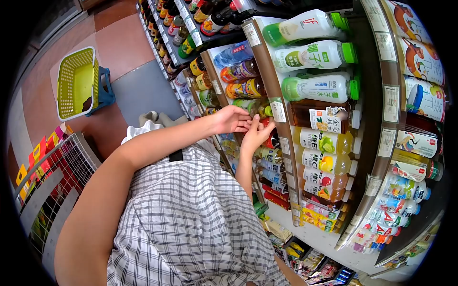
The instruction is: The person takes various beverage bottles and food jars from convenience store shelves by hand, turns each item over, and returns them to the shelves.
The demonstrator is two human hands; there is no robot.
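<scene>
My left hand (231,120) reaches across from the left, its fingers loosely bent and apart. Just below it, my right hand (256,136) is raised with the thumb up and apart from the fingers. The fingertips of both hands meet or nearly meet, and nothing held shows between them. Both hands are in front of a shelf of drinks. Close behind them is a bottle with a yellow-green cap (268,110), partly covered by the fingers; I cannot tell whether they touch it. An orange drink bottle (245,89) lies above the left hand in the picture.
The view is turned sideways. Coconut water bottles (315,55) and vitamin drinks (327,138) line the nearer shelf, behind a brown price rail (281,128). A yellow-green basket (76,83) stands on the tiled floor. A wire rack (52,186) with colourful packets is at lower left.
</scene>
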